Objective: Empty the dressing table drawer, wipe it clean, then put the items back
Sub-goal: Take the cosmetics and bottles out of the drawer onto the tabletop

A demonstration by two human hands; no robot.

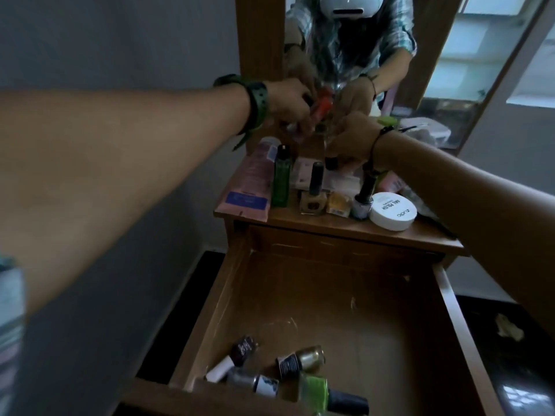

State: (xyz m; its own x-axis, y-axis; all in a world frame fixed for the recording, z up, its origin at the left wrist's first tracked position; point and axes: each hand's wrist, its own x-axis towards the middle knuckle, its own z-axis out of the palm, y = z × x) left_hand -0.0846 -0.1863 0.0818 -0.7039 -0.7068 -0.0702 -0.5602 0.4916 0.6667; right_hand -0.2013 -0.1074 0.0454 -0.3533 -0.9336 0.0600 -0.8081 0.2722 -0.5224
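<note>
Upper centre: left hand (289, 100) gripping small orange-red bottle (323, 107); right hand (351, 139) curled, grip unclear; open wooden drawer (315, 295) below.

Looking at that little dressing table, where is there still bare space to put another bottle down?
The tabletop has only a bare strip along its front edge, ahead of the beige polish bottle and the white round tin; behind them it is crowded. The open drawer has a wide bare floor at its back and right; bottles cluster at its front left.

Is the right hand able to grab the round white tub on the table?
Probably yes. The white tub sits uncovered near the table's front edge, just below the right hand, but that hand already holds a small bottle.
</note>
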